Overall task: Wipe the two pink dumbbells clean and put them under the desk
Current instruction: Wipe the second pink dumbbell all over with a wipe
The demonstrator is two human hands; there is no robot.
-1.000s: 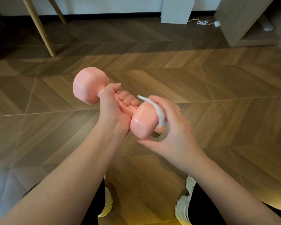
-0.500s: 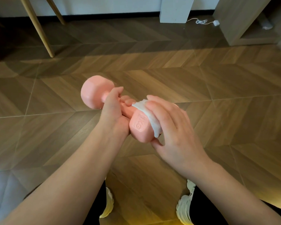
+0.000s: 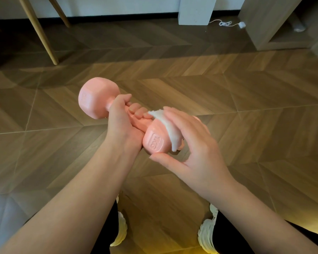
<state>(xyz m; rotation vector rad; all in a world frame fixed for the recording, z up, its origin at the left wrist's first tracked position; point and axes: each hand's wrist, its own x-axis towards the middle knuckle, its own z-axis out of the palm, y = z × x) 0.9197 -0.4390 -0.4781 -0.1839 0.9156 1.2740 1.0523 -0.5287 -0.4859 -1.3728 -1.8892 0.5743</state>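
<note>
Above wood floor [image 3: 246, 125], left hand [image 3: 120, 121] clamped round smooth pink dumbbell [image 3: 92, 101], right hand [image 3: 196, 142] clamped on soft white cloth [image 3: 168, 129].

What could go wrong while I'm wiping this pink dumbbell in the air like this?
Only the left hand grips the dumbbell, held over the floor near the shoes: a slip could drop it on a foot or dent the boards. The wipe, bunched under the right hand, may slide off.
</note>
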